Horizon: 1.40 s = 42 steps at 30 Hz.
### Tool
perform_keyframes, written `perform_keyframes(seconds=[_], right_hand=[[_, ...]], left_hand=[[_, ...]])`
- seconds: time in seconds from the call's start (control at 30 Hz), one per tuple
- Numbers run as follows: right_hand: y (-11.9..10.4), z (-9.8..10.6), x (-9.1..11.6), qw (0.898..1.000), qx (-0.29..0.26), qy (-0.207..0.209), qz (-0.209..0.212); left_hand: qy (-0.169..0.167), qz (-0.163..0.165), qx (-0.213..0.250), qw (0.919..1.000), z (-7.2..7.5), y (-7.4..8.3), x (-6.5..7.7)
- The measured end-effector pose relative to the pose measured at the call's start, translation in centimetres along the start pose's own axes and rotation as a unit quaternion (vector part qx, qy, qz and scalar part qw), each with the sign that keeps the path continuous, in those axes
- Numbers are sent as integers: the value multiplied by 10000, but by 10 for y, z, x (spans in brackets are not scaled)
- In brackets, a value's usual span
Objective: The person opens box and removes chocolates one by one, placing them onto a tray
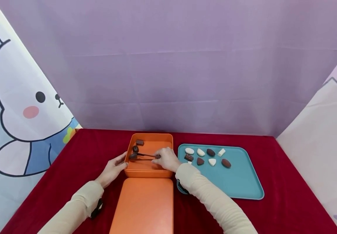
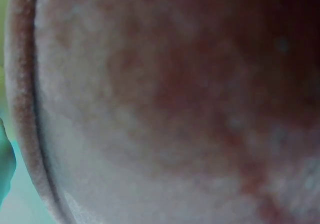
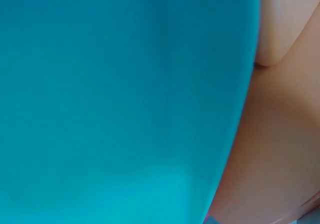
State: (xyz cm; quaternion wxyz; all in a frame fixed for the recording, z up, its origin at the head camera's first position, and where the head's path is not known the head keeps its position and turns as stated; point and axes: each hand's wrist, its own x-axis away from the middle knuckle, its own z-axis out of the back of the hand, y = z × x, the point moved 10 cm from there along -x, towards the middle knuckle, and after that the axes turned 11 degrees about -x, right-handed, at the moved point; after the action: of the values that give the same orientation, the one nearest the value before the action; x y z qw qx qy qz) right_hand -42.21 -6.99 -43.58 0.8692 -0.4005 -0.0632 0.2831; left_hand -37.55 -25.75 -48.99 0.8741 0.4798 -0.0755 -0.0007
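Observation:
In the head view my right hand [image 1: 167, 159] grips dark tongs [image 1: 146, 155] and reaches over the right part of an orange box [image 1: 156, 146]. The two arms of the tongs point left, their tips at a dark chocolate [image 1: 133, 156] by the box's left wall. Behind it lie a round dark chocolate [image 1: 135, 149] and a brown rectangular one [image 1: 140, 142]. My left hand [image 1: 113, 169] touches the outside of the box's left wall, thumb near the front corner. Only blurred, skin-toned surface fills the left wrist view.
Right of the box, a teal tray [image 1: 233, 185] carries several white and brown chocolates [image 1: 210, 152]; its surface also fills much of the right wrist view. An orange lid [image 1: 145, 204] lies in front of the box. Red cloth [image 1: 98, 146] covers the table, with a purple curtain behind.

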Motion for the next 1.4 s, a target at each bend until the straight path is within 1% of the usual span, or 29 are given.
perform_keyframes(seconds=[0.2, 0.37, 0.53, 0.7, 0.93, 1.1, 1.27, 1.4], right_hand=[[0, 5, 3, 10000, 34, 44, 45], [2, 8, 6, 10000, -13, 74, -49], [5, 12, 9, 9998, -12, 171, -85], [6, 23, 12, 9995, 11, 310, -107], [8, 38, 16, 9995, -105, 241, -197], [10, 46, 24, 9991, -274, 241, -227], [9, 55, 33, 9981, -427, 388, -230], [9, 65, 39, 9976, -380, 560, -150]], left_hand=[[20, 36, -21, 10000, -2, 2, -1], [-32, 21, -20, 10000, -5, 2, -3], [-24, -28, -52, 10000, -4, 5, -3], [-43, -47, -106, 9999, -3, 6, -2], [-5, -111, -163, 9998, -2, 7, -4], [-24, -87, -174, 9998, -3, 6, -3], [-12, -99, -171, 9998, -1, 4, -1], [19, -110, -186, 9998, 0, 4, 0]])
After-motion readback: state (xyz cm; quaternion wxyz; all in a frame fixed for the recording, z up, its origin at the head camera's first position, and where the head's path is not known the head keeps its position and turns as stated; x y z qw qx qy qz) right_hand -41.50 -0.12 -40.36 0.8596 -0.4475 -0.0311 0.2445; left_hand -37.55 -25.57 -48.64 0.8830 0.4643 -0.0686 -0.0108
